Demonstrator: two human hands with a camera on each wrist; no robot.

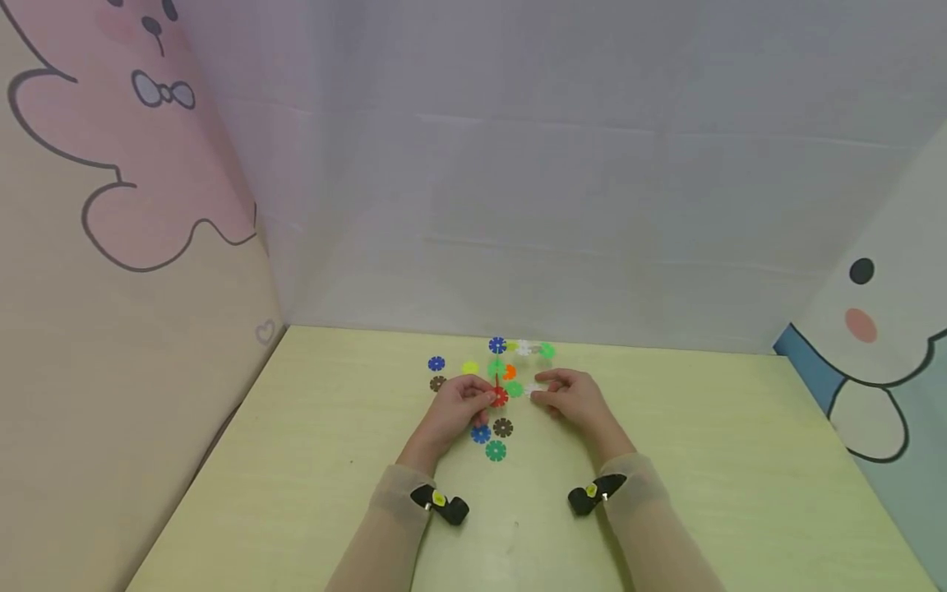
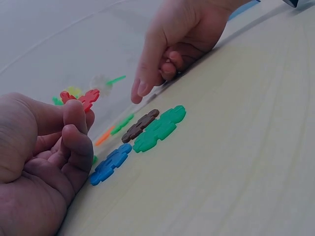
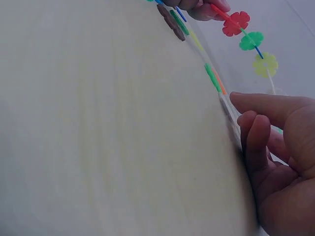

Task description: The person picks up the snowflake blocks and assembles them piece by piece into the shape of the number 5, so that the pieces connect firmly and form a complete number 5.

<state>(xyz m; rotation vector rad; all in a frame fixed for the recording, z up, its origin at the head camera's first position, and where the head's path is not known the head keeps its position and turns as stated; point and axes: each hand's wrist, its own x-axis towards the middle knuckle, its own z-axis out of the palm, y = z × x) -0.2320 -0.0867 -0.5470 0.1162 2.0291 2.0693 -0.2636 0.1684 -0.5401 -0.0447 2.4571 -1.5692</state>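
Observation:
My left hand (image 1: 459, 403) pinches a red snowflake disc (image 1: 501, 397) between thumb and fingers. That disc is one end of a chain of slotted discs held up off the table. Along it come a second red disc (image 3: 236, 23), a green disc (image 3: 251, 41), a blue disc (image 1: 497, 345), a yellow disc (image 3: 266, 65), a white disc (image 1: 524, 348) and a green end disc (image 1: 547, 351). My right hand (image 1: 577, 400) is low at the table, index finger and thumb apart, fingertips right at a loose whitish disc (image 3: 229, 112). No disc shows in its grip.
Loose discs lie around the hands: blue (image 1: 481, 433), brown (image 1: 503, 427) and dark green (image 1: 496, 450) nearer me, green (image 1: 514, 389) and orange (image 1: 509, 372) between the hands, yellow (image 1: 469, 367), dark blue (image 1: 436, 363) and brown (image 1: 438, 384) at left. A curtain (image 1: 555, 205) backs the table.

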